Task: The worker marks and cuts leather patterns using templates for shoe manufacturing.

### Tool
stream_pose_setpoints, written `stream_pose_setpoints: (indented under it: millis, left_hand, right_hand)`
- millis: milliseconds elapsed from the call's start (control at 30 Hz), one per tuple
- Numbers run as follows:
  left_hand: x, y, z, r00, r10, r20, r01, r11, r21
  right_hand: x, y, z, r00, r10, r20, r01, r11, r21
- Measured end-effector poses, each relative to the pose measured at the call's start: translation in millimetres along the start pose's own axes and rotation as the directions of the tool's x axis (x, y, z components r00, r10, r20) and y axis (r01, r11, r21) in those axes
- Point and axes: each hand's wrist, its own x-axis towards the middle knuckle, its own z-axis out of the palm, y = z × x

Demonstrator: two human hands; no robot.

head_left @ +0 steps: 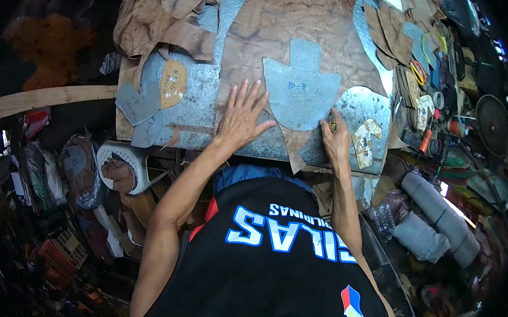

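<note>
A brown leather hide (290, 8) lies over the worktable, and on it rests a grey pattern piece (302, 93) with a rounded lower edge and a square tab on top. My left hand (240, 115) lies flat on the leather just left of the pattern, fingers spread, holding nothing. At the pattern's lower right edge is my right hand (336, 135), its fingers curled and close together. Something small and dark shows between them, too small to make out. A narrow strip of leather hangs below the pattern toward the table's near edge.
More grey patterns (138, 105) and a tan oval pattern (173, 83) lie left on the metal-topped table (199, 97). Leather scraps (168, 23) cover the far left. A stained white template (366, 142), scissors (418, 72) and tools sit right. A white stool (141, 184) stands left.
</note>
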Motion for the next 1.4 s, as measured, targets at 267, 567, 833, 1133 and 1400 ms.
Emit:
stream_pose_setpoints:
  millis: [267,567,833,1133,1400]
  left_hand:
    - [-35.1,14.6,-24.2,0.997,-0.041,0.065,0.047,0.996,-0.082]
    - [51.5,-15.3,-12.8,0.987,-0.127,-0.093,0.108,0.976,-0.191]
    - [48.9,64.2,-16.1,0.843,-0.493,0.215,0.253,0.01,-0.968]
    - [18.1,123.8,-30.6,0.91,-0.319,0.265,0.273,-0.019,-0.962]
    - [35.8,122.3,-55.7,0.998,0.058,0.016,-0.009,0.411,-0.912]
  right_hand:
    - [-3.9,-22.3,-6.1,0.984,0.166,0.057,-0.169,0.984,0.052]
    - [-3.0,-12.9,-2.2,0.989,0.14,0.04,-0.141,0.989,0.04]
    - [-28.6,-15.2,-24.2,0.931,0.289,0.221,-0.332,0.925,0.186]
    - [-51.8,-17.7,-107.1,0.956,-0.151,-0.253,0.118,0.983,-0.139]
    - [-59.7,-36.5,-181.0,0.968,0.01,0.25,-0.014,1.0,0.013]
